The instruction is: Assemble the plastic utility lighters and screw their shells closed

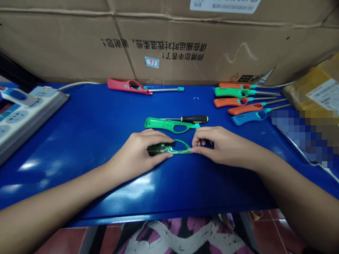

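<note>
Low on the blue table lies an opened green lighter body (182, 152), its inside facing up. My left hand (144, 146) is closed around its handle end, thumb and fingers pressing on both edges by a dark inner part and a thin white wire (172, 151). My right hand (221, 144) pinches at the narrow front end, where the wire runs; whether it grips wire or shell is hidden by the fingertips. Just beyond lies the other green shell half (161, 123), and a screwdriver (197, 119) with a black and yellow handle rests behind it.
A red lighter (124, 85) lies at the back. Several orange, green and blue lighters (247, 117) are grouped at the back right, beside a taped box (315, 84). A white power strip (29, 113) stands at left. A large cardboard box (169, 31) walls off the back.
</note>
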Motion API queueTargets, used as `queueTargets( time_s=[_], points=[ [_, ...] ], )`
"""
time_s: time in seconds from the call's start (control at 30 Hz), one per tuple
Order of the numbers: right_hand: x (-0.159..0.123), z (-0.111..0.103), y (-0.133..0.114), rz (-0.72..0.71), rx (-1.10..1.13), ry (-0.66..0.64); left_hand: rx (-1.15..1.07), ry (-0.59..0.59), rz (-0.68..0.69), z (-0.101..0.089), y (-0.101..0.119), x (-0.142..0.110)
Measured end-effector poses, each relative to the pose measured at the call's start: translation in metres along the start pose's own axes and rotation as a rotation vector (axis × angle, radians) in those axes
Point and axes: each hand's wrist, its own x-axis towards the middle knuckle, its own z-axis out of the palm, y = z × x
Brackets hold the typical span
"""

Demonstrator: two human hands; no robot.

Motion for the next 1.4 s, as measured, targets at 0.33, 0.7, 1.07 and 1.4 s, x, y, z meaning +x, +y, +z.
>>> queueTargets(
  time_s=[0.33, 0.7, 1.07, 1.4],
  points=[
    [-0.006, -0.010, 0.002, 0.066, -0.085, -0.016, -0.098, -0.052, 0.004, -0.004, 0.004, 0.002],
    [-0.010, -0.015, 0.007, 0.019, -0.123, -0.017, 0.082, -0.336, 0.111, -0.024, -0.016, 0.005],
    [0.004, 0.015, 0.002, -0.306, -0.291, 0.222, 0.037, -0.297, 0.110, -0.021, -0.015, 0.005],
    [0.011, 0.026, 0.002, -0.330, -0.250, 0.263, -0.004, -0.250, 0.152, -0.020, -0.010, 0.007]
  ],
)
